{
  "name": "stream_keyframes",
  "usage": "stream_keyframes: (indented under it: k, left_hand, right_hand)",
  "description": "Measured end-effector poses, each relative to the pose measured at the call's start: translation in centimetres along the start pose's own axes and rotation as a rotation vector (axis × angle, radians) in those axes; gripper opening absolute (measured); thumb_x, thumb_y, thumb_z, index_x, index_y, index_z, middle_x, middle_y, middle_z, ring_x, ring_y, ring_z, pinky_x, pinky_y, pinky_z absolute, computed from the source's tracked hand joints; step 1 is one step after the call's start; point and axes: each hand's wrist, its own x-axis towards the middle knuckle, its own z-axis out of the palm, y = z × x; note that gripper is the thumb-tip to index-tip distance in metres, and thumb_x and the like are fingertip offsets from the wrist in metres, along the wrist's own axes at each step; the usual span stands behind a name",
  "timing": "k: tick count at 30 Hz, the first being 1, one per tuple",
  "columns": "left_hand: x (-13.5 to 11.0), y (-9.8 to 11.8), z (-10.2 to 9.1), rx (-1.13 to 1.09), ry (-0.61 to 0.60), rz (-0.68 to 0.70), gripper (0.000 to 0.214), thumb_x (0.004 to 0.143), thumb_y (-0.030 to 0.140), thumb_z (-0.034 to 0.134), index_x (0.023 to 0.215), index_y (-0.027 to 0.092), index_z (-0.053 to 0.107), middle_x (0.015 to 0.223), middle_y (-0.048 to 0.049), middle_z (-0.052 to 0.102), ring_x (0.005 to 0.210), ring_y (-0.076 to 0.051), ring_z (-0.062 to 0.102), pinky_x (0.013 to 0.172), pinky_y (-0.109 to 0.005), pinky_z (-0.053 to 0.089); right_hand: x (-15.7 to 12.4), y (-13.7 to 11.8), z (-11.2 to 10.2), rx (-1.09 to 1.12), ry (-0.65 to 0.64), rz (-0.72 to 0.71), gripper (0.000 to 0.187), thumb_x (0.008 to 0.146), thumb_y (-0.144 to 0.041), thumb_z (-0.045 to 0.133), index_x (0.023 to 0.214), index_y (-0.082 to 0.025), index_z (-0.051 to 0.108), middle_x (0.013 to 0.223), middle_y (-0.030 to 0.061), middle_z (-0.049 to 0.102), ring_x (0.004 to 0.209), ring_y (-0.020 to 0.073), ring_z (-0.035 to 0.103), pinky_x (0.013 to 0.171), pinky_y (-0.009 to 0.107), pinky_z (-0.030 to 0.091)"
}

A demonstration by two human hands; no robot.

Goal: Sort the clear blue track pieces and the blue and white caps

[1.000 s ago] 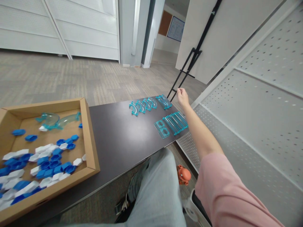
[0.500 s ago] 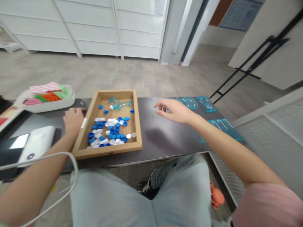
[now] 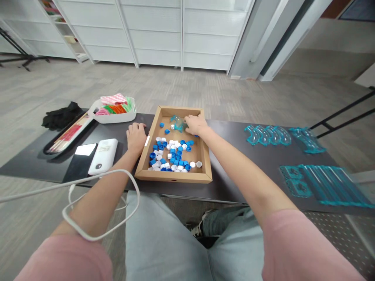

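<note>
A shallow cardboard tray sits on the dark table and holds several blue and white hexagonal pieces. At its far end lies a clear teal curved piece. My right hand reaches into the tray's far right corner with fingers curled on that teal piece. My left hand rests flat against the tray's left outer wall, fingers together.
Rows of clear teal curved tracks and straight tracks lie on the table's right. On the left are a white device, a phone, a white tub of coloured strips, a black cloth and a white cable.
My right hand has swung left from the teal tracks into the tray and closed on the curved teal piece. The view has turned left, bringing the left hand and left-side items into sight.
</note>
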Motion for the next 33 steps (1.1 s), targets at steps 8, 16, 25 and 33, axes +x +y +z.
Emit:
stream_keyframes:
  k: [8, 16, 25, 33]
  left_hand:
    - [-0.2, 0.2, 0.0, -0.006, 0.039, 0.01, 0.049, 0.108, 0.032, 0.048, 0.15, 0.012, 0.067, 0.154, -0.0312, 0.063, 0.147, -0.047, 0.057, 0.12, -0.058, 0.049]
    - [-0.1, 0.0, 0.2, 0.004, 0.054, 0.008, 0.054, 0.108, 0.023, 0.038, 0.152, 0.011, 0.067, 0.154, -0.0291, 0.064, 0.148, -0.045, 0.057, 0.121, -0.055, 0.049]
    - [-0.2, 0.1, 0.3, -0.012, 0.066, 0.012, 0.052, 0.108, 0.027, 0.043, 0.151, 0.012, 0.067, 0.154, -0.0308, 0.064, 0.147, -0.046, 0.057, 0.12, -0.057, 0.049]
    - [-0.3, 0.0, 0.3, -0.023, 0.065, 0.014, 0.052, 0.108, 0.03, 0.044, 0.152, 0.012, 0.067, 0.154, -0.0309, 0.064, 0.148, -0.047, 0.057, 0.121, -0.059, 0.049]
  right_hand:
    - [-0.2, -0.4, -0.3, 0.003, -0.066, 0.022, 0.058, 0.094, -0.048, 0.086, 0.137, -0.01, 0.08, 0.148, 0.0254, 0.078, 0.139, 0.0408, 0.075, 0.116, 0.047, 0.052]
    - [-0.2, 0.0, -0.7, 0.187, -0.06, 0.059, 0.066, 0.092, -0.042, 0.087, 0.147, -0.013, 0.065, 0.139, 0.0209, 0.083, 0.13, 0.0383, 0.079, 0.104, 0.043, 0.057]
    - [-2.6, 2.2, -0.2, 0.379, 0.191, -0.006, 0.043, 0.101, -0.025, 0.065, 0.144, -0.018, 0.061, 0.127, 0.0164, 0.085, 0.108, 0.0328, 0.079, 0.086, 0.039, 0.056]
    - [-4.7, 2.1, 0.6, 0.291, 0.484, -0.065, 0.037, 0.106, -0.021, 0.053, 0.141, -0.017, 0.065, 0.138, 0.023, 0.08, 0.134, 0.0409, 0.07, 0.112, 0.054, 0.054]
